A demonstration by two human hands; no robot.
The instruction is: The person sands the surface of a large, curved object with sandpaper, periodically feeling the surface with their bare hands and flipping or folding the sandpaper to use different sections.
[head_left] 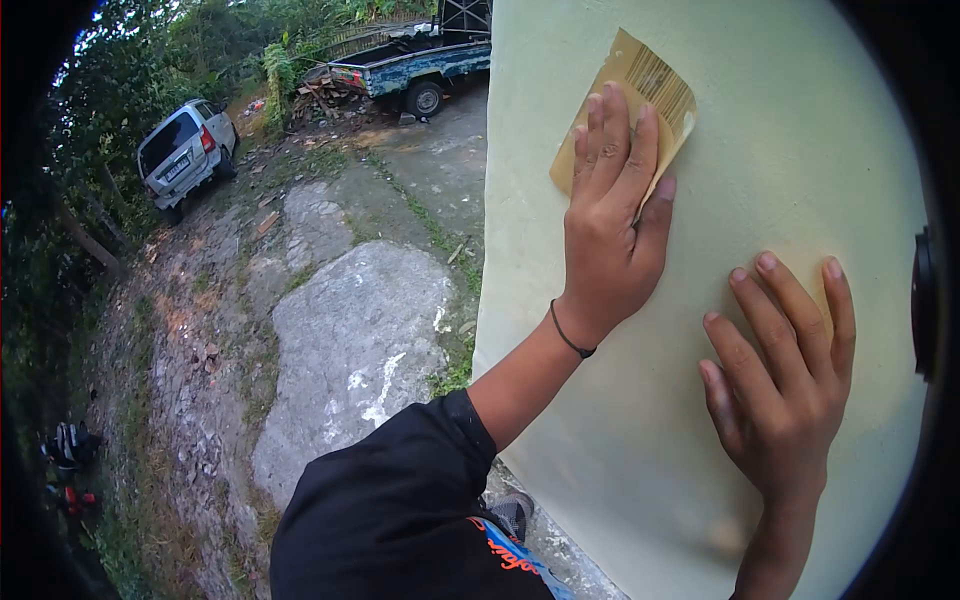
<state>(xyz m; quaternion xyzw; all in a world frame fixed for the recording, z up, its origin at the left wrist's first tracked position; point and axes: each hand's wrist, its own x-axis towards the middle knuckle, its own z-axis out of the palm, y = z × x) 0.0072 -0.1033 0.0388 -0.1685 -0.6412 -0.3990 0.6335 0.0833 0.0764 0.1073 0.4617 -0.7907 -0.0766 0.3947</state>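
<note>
My left hand [615, 200] lies over a tan sheet of sandpaper [655, 85] and presses it against a pale cream-green wall [640, 420]. Its fingers point up and lie fairly close together, with the thumb beside the sheet's lower right edge. Brown stripes show on the sheet's upper part, and its right edge curls off the surface. Lower and to the right, my right hand [785, 380] rests on the same wall with its fingers spread, holding nothing. A dark band circles my left wrist.
Left of the wall's edge is rough ground with a concrete slab [360, 330]. A silver car [185, 155] and a blue truck bed [430, 70] stand farther off. A shoe [512, 515] shows below, and a dark round object [923, 305] at the right edge.
</note>
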